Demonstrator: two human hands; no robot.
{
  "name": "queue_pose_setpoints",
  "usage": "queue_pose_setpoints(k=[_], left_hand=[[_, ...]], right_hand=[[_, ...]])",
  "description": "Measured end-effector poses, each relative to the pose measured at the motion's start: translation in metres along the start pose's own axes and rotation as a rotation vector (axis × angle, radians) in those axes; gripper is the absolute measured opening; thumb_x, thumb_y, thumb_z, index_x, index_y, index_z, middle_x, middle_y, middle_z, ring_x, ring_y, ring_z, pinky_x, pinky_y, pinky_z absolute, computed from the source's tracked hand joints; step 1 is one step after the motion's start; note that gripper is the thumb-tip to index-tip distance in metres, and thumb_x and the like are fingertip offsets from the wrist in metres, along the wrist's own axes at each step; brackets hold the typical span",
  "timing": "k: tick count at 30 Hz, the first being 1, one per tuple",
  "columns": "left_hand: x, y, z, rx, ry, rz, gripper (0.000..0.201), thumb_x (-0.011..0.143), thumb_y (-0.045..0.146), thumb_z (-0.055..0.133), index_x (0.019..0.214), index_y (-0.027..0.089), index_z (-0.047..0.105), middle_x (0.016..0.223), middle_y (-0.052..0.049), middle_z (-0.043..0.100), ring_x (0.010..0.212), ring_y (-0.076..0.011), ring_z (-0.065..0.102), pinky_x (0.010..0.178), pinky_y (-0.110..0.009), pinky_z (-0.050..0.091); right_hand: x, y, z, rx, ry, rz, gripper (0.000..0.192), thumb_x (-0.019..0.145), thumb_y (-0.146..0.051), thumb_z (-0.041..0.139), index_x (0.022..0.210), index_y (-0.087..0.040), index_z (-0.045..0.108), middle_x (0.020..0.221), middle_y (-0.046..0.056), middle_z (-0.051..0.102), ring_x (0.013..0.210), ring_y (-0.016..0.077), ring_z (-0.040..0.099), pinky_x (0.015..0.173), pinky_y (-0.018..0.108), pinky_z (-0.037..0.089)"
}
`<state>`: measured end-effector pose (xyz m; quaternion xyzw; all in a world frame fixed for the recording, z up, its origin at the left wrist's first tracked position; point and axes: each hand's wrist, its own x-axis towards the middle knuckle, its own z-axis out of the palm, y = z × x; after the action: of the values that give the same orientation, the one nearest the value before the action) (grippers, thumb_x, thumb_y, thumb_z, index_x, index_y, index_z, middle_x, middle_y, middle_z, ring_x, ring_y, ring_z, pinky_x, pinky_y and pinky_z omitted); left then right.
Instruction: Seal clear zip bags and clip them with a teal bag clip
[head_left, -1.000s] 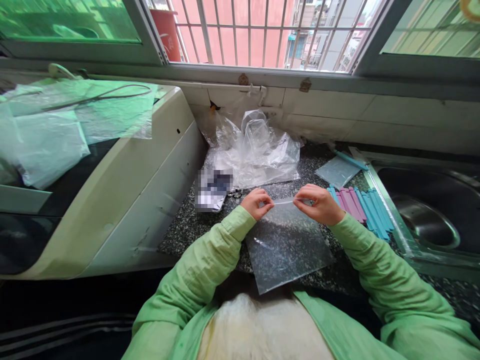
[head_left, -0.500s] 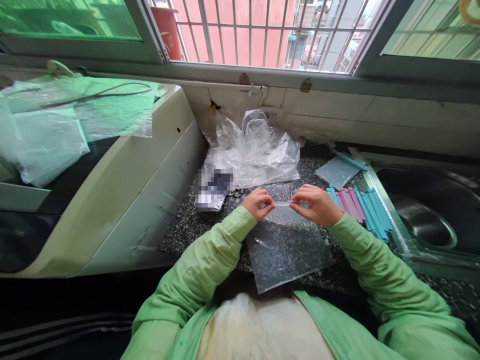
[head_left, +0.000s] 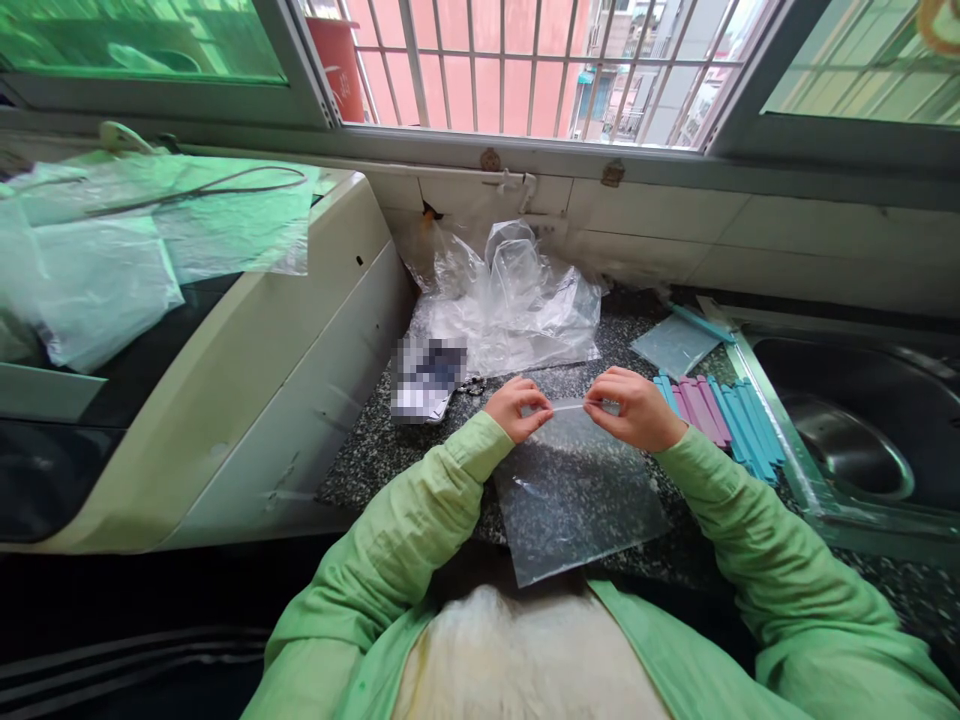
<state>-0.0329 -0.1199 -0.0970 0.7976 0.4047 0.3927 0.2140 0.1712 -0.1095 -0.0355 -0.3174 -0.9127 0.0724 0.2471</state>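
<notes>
Left hand (head_left: 516,405) and right hand (head_left: 634,408) each pinch the top edge of the clear bag (head_left: 574,495) (both grips clenched on it); bag lies on the desk (head_left: 375,450).

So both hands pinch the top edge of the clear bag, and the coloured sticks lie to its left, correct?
Not quite. In the head view the left hand and right hand do pinch the bag's top edge, but the sticks lie to its right, by the sink.
</notes>
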Motion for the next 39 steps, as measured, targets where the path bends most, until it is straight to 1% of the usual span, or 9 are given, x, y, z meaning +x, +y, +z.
queue_pose_setpoints(k=[3, 6, 9, 15, 22, 26, 32, 39], left_hand=[[0.0, -0.001, -0.002, -0.015, 0.013, -0.009, 0.012, 0.072, 0.025, 0.058, 0.065, 0.016, 0.062, 0.065, -0.002, 0.054, 0.068, -0.0139, 0.049, 0.067, -0.028, 0.041], [0.0, -0.002, -0.002, -0.01, 0.016, 0.004, 0.012, 0.072, 0.024, 0.057, 0.064, 0.016, 0.062, 0.065, -0.003, 0.055, 0.068, -0.0139, 0.049, 0.068, -0.028, 0.041], [0.0, 0.0, -0.002, 0.004, 0.006, 0.027, 0.013, 0.073, 0.024, 0.056, 0.065, 0.016, 0.061, 0.066, -0.003, 0.055, 0.068, -0.0142, 0.049, 0.067, -0.029, 0.041], [0.001, 0.001, 0.0, 0.033, -0.026, 0.048, 0.014, 0.075, 0.026, 0.054, 0.066, 0.016, 0.06, 0.068, -0.004, 0.056, 0.069, -0.0147, 0.049, 0.069, -0.03, 0.041], [0.001, 0.0, 0.0, 0.023, 0.009, 0.073, 0.015, 0.075, 0.026, 0.053, 0.066, 0.016, 0.06, 0.067, -0.004, 0.056, 0.069, -0.0148, 0.049, 0.068, -0.029, 0.041], [0.0, 0.001, 0.0, 0.03, 0.016, 0.075, 0.015, 0.075, 0.025, 0.053, 0.066, 0.016, 0.06, 0.067, -0.004, 0.056, 0.068, -0.0147, 0.049, 0.067, -0.029, 0.041], [0.0, 0.002, 0.001, 0.053, 0.005, 0.07, 0.014, 0.075, 0.024, 0.053, 0.066, 0.017, 0.06, 0.067, -0.004, 0.056, 0.068, -0.0146, 0.048, 0.067, -0.029, 0.041], [0.0, 0.001, 0.001, 0.051, -0.001, 0.089, 0.014, 0.076, 0.025, 0.053, 0.066, 0.016, 0.059, 0.067, -0.004, 0.056, 0.069, -0.0145, 0.048, 0.068, -0.029, 0.041]], right_hand=[[-0.001, 0.001, -0.004, -0.021, -0.008, 0.007, 0.013, 0.074, -0.02, 0.051, 0.061, -0.019, 0.055, 0.062, 0.002, 0.06, 0.063, 0.0148, 0.05, 0.062, 0.029, 0.04], [-0.001, 0.0, -0.008, -0.069, -0.041, 0.016, 0.012, 0.073, -0.028, 0.056, 0.065, -0.019, 0.057, 0.065, 0.003, 0.062, 0.066, 0.0159, 0.052, 0.063, 0.029, 0.04], [0.0, -0.003, -0.008, -0.125, -0.061, 0.031, 0.016, 0.073, -0.034, 0.058, 0.069, -0.018, 0.059, 0.068, 0.004, 0.063, 0.068, 0.0168, 0.052, 0.064, 0.03, 0.039], [0.001, -0.005, -0.003, -0.157, -0.128, -0.016, 0.015, 0.076, -0.025, 0.053, 0.064, -0.018, 0.059, 0.065, 0.003, 0.062, 0.066, 0.0157, 0.049, 0.062, 0.029, 0.036], [0.003, -0.005, -0.001, -0.121, -0.091, -0.032, 0.014, 0.074, -0.02, 0.052, 0.062, -0.018, 0.058, 0.063, 0.002, 0.061, 0.065, 0.0148, 0.049, 0.063, 0.028, 0.036], [0.003, -0.005, -0.002, -0.149, -0.111, -0.019, 0.015, 0.075, -0.022, 0.052, 0.062, -0.018, 0.059, 0.063, 0.002, 0.062, 0.065, 0.0153, 0.049, 0.063, 0.028, 0.036], [0.006, -0.01, -0.009, -0.24, -0.156, 0.021, 0.016, 0.074, -0.034, 0.057, 0.07, -0.019, 0.062, 0.07, 0.003, 0.064, 0.068, 0.0167, 0.05, 0.062, 0.029, 0.034], [0.012, -0.015, -0.005, -0.29, -0.214, 0.05, 0.014, 0.075, -0.03, 0.055, 0.068, -0.019, 0.062, 0.071, 0.003, 0.065, 0.07, 0.0166, 0.051, 0.063, 0.028, 0.03]])
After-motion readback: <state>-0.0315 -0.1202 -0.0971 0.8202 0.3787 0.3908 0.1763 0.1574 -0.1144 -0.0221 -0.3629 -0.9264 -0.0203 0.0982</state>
